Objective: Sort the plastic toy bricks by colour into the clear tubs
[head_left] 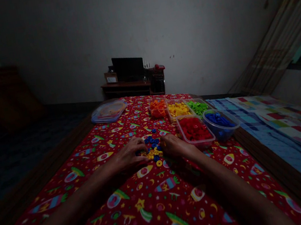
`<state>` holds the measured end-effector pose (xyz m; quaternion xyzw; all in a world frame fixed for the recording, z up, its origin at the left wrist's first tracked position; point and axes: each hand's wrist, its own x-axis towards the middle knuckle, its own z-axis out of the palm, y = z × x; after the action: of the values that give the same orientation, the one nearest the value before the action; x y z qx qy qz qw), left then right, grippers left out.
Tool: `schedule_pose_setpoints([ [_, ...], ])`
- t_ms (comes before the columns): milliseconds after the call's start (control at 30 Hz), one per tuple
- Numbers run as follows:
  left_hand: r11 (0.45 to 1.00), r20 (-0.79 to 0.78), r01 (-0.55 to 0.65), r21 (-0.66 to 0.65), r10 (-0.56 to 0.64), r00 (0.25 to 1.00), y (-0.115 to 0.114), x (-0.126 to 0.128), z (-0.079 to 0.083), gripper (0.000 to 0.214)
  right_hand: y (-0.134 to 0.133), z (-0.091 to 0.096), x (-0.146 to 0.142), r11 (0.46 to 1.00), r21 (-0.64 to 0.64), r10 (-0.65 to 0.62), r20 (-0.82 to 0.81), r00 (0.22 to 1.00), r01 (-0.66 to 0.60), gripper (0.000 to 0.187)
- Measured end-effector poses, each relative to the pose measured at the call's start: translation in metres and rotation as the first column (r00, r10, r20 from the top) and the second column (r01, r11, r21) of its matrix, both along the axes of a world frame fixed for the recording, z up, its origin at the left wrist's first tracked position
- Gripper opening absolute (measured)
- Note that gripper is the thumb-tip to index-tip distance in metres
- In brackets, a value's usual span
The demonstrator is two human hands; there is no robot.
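Note:
A loose pile of small round plastic pieces lies between my hands, with yellow pieces (151,154) toward me and blue pieces (151,140) mostly behind them. My left hand (131,153) rests at the pile's left edge, its fingers curved and the thumb held apart from them. At the right edge, my right hand (173,145) has its fingers curled together; whatever is in them is hidden. One yellow piece (159,163) lies nearest me, and one blue piece (154,131) sits apart at the back.
Right of the pile stand clear tubs of red pieces (194,128), blue pieces (218,120), yellow pieces (178,108), green pieces (197,107) and orange pieces (158,108). Stacked clear lids (109,111) lie back left on the red patterned cloth (97,208). A monitor (128,69) stands beyond.

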<state>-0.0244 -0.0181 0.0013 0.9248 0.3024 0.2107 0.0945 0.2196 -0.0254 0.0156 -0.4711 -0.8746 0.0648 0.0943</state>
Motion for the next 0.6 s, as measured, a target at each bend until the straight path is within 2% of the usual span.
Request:
schedule_pose_setpoints([
  [67,0.999,-0.024,0.028,-0.038,-0.029,0.999,-0.008,0.003,0.006,0.024,-0.002,0.004,0.001,1.000,-0.011,-0.003,-0.034,0.999,0.002,0.017],
  [167,0.998,-0.038,0.004,-0.069,-0.007,0.999,-0.019,0.011,0.011,0.021,-0.005,0.013,0.002,0.998,-0.048,-0.040,-0.184,0.982,0.032,0.016],
  [267,0.995,-0.022,-0.039,-0.096,0.037,0.999,-0.023,0.014,0.016,0.023,-0.005,0.023,0.001,0.980,-0.185,-0.143,-0.360,0.922,0.080,0.013],
  [367,0.981,-0.006,-0.107,-0.163,0.108,0.994,-0.020,0.009,0.025,0.023,-0.006,0.028,0.000,0.944,-0.319,-0.215,-0.392,0.894,0.087,0.018],
  [433,0.970,-0.016,-0.156,-0.186,0.156,0.988,-0.016,0.004,0.029,0.023,-0.009,0.026,0.001,0.960,-0.279,-0.136,-0.365,0.921,0.031,0.017],
  [533,0.968,-0.046,-0.161,-0.191,0.155,0.987,-0.018,0.002,0.031,0.023,-0.019,0.012,0.004,0.991,-0.086,0.070,-0.301,0.951,-0.101,0.011],
  [600,0.972,-0.050,-0.116,-0.206,0.108,0.993,-0.024,0.005,0.028,0.022,-0.026,0.000,0.007,0.983,0.050,0.186,-0.267,0.946,-0.179,0.009],
])
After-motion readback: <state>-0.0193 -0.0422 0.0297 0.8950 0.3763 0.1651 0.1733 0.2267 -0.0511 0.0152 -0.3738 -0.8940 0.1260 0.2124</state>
